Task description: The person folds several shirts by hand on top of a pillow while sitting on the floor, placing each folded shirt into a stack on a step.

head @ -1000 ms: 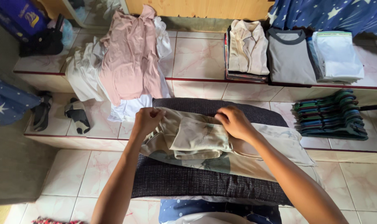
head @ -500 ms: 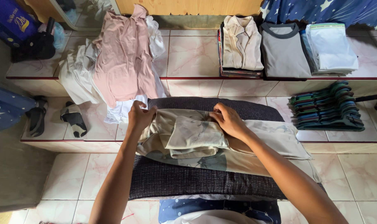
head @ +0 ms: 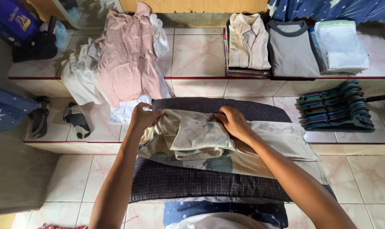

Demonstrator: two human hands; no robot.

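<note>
Beige garment (head: 201,138) pinched by both hands (fingertips hidden in folds).

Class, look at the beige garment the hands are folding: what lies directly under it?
Under the beige garment lies a dark woven cushion, its edges showing around the cloth. The left hand and right hand press on top. The cushion's middle is covered.
</note>
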